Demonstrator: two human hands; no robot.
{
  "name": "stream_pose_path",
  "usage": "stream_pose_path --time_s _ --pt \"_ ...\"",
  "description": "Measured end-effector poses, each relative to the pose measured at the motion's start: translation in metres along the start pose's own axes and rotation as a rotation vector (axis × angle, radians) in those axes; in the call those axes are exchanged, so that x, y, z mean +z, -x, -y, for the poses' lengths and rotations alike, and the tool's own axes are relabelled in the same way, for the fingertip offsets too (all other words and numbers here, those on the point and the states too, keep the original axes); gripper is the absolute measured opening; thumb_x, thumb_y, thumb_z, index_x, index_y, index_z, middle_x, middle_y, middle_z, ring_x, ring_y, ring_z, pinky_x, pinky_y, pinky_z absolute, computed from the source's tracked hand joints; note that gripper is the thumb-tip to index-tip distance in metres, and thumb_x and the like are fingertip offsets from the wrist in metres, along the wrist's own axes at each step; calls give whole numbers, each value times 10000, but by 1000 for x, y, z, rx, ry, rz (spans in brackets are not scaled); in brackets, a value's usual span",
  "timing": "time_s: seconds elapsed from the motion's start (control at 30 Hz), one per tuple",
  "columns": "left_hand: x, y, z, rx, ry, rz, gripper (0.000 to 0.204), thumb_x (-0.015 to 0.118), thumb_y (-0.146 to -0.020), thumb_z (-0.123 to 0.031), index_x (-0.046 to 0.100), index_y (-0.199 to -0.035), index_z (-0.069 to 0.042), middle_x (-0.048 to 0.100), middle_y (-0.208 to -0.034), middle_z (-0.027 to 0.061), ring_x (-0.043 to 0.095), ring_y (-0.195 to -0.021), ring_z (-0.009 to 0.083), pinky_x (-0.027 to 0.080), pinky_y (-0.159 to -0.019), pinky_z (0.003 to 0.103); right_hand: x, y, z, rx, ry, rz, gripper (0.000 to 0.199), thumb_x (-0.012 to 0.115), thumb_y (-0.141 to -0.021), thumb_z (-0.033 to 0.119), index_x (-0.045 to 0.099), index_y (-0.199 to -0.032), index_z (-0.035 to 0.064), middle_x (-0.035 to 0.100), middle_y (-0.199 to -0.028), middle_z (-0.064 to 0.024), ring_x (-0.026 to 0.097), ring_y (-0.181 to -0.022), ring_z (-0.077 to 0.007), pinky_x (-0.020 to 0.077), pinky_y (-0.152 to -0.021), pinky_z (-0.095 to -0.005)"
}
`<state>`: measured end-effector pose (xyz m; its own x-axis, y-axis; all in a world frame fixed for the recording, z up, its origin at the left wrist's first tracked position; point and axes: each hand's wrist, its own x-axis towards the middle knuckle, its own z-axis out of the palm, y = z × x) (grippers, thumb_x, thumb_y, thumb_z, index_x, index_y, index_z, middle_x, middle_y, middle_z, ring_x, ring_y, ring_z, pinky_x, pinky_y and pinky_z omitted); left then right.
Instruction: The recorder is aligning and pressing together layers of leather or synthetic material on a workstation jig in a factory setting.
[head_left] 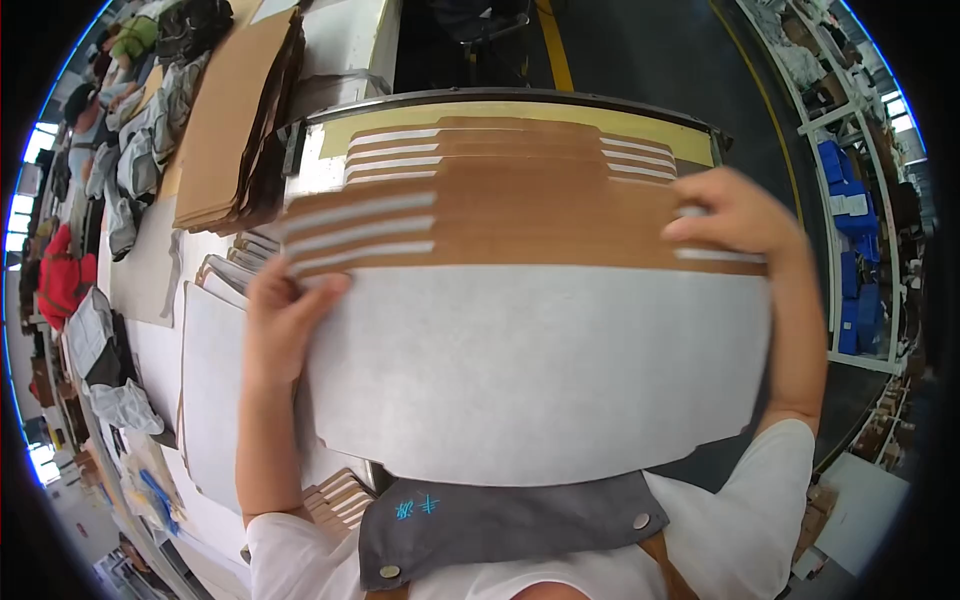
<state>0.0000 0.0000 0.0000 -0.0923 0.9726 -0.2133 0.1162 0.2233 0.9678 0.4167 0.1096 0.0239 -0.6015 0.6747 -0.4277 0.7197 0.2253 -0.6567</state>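
Note:
In front of me spans a wide white-faced cardboard panel (540,370), with a brown far margin carrying white strips. Its left edge is gripped by my left hand (285,315), thumb on top and fingers mostly out of sight. My right hand (735,215) is closed at the far right corner, thumb and fingers bent over the strips; blur hides just how many sheets it grips. Beyond lie more brown cardboard pieces (520,140), staggered one behind another, with matching white strips at both ends. The near end of the panel reaches over my grey apron (510,525).
A yellow-topped table (400,118) with a dark metal rim stands under the pieces. Brown cardboard sheets (235,120) are stacked at far left, and white-faced panels (212,390) lie left of my forearm. Shelving with blue bins (850,215) stands at right.

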Motion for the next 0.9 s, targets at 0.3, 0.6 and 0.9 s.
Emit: stream_pose_path --time_s 0.3,0.6,0.9 --pt "46 -56 15 629 -979 178 841 857 -600 -206 467 -1334 -79 529 -1202 133 514 -1095 291 426 -929 379 51 -15 -7 -76 70 -254 440 759 -764 271 592 -1081 16 537 -1114 -86 513 -1001 -242 449 -849 -339" --pt "89 -109 -7 548 -1252 610 779 869 -570 -318 540 -1209 -18 578 -956 119 530 -992 301 415 -928 396 78 -34 -5 -166 332 -417 785 817 -682 305 476 -1345 61 405 -1360 -111 384 -1240 -303 319 -1063 -407" --pt "-8 -121 -18 -95 -918 598 428 859 -641 -181 665 -959 31 681 -826 55 622 -717 103 487 -631 253 23 18 -39 127 46 -398 537 779 -745 194 597 -1218 15 690 -1027 -144 656 -965 -240 508 -851 -347"
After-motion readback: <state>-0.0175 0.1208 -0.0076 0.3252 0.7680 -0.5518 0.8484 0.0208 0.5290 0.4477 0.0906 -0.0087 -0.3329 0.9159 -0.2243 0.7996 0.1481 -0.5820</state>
